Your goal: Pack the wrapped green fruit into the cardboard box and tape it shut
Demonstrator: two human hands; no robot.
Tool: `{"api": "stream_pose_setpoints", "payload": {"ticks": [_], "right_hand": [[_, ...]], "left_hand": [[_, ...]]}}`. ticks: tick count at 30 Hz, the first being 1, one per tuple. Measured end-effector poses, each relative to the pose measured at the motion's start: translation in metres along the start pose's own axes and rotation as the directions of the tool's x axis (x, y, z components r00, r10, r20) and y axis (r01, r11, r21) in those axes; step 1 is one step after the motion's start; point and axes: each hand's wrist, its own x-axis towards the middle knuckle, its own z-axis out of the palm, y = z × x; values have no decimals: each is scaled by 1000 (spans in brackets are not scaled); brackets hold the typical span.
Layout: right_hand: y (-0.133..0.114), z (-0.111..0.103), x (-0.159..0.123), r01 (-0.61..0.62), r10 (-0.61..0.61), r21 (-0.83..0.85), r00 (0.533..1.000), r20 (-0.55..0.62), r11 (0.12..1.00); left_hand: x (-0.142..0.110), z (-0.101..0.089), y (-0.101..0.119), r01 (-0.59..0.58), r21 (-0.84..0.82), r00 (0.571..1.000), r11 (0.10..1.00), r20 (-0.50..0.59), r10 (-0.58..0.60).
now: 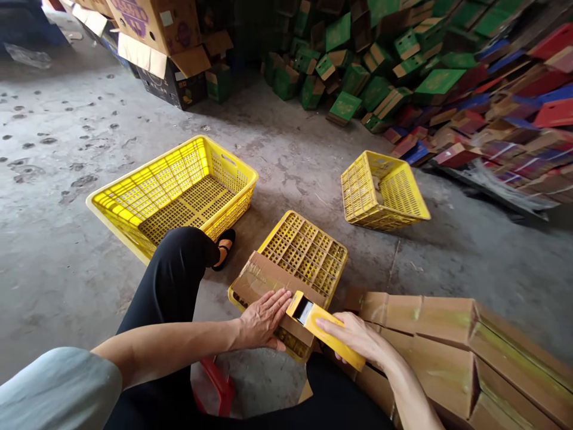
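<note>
Left hand: open, flat on cardboard
Right hand: clamped round yellow tool, left hand's 3 o'clock
Cardboard: laid across crate, view's 6 o'clock; amount finished or left unclear

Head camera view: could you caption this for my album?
Left hand flat on cardboard atop a yellow crate, right hand gripping a yellow tool.

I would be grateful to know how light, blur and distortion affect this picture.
Head view: the grey concrete floor is brighter at left, while the area behind the green cardboard boxes is dark; the red and blue cardboard boxes look smeared and stretched toward the edge; the left hand and yellow handheld tool look fairly sharp.
</note>
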Motion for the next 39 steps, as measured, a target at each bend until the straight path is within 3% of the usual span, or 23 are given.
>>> {"api": "stream_pose_setpoints", "payload": {"ticks": [7,12,26,33,39], "right_hand": [[1,-6,-9,-9,9,-21,1000,-3,1000],[1,-9,-10,-17,13,-78,999,-51,997],[25,-4,5,15,-15,20,1000,-12,1000],[24,-6,2,4,-3,51,1000,-5,999],[25,1,3,43,-45,193,999,7,980]], "left_hand": [[-1,-9,2,15,23,1000,1000,13,-16],[5,-4,8,27,-20,1000,999,-4,-27],[12,-4,19,53,-20,998,998,26,-53],[9,16,2,-45,6,999,999,16,45],[25,-3,-44,-226,11,974,974,38,225]]}}
